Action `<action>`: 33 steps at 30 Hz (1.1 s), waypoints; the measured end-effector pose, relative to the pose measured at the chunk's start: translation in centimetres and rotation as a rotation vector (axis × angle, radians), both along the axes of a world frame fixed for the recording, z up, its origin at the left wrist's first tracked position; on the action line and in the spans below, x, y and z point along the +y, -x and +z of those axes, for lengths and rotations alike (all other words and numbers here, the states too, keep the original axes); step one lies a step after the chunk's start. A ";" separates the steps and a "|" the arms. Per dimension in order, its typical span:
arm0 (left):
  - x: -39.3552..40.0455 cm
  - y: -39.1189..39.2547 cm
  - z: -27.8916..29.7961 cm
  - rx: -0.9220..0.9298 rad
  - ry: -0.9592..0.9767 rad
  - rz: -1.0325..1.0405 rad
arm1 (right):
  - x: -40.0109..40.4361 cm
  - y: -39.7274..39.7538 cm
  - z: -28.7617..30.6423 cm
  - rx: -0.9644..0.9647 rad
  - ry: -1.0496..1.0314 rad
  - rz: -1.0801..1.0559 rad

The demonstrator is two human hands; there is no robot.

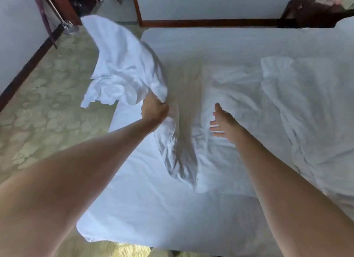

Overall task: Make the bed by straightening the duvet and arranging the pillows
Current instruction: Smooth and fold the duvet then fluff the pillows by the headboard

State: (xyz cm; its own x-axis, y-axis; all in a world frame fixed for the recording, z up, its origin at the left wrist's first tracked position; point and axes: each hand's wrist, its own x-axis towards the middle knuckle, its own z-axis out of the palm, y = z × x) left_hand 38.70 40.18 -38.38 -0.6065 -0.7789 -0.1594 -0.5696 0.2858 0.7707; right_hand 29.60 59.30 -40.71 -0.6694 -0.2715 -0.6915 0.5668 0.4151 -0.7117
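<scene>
Left hand (pixel 154 109) fisted on white duvet (pixel 122 69) edge, cloth billowing up and away from the grip, ridge trailing back toward the person, right hand (pixel 223 122) open, empty, hovering beside over bed (pixel 210 40)

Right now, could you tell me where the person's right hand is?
In the head view, the right hand is open just right of centre, over the rumpled white duvet, apart from the left hand.
</scene>
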 end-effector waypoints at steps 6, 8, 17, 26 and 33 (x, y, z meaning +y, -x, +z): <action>18.7 6.3 2.4 -0.517 0.516 -1.043 | 15.2 4.2 4.1 0.008 0.481 -0.394; 24.1 6.8 1.8 -0.614 0.542 -1.247 | 19.9 4.0 3.0 -0.038 0.697 -0.512; 31.9 6.4 -3.2 -0.626 0.513 -1.267 | 28.6 0.2 -3.0 -0.242 0.533 -0.643; 31.0 6.3 -5.3 -0.579 0.607 -1.121 | 25.0 2.6 -5.8 0.047 -0.082 -0.584; 29.1 4.3 -6.5 -0.316 0.443 -1.218 | 23.3 0.4 -4.7 0.508 -0.011 -0.712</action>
State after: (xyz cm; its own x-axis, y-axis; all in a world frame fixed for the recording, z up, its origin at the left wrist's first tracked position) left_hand 34.41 69.26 -44.91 -0.9319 0.2076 -0.2974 0.0904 0.9270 0.3641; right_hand 29.16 82.65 -45.43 -0.9053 0.3332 -0.2633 0.3091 0.0918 -0.9466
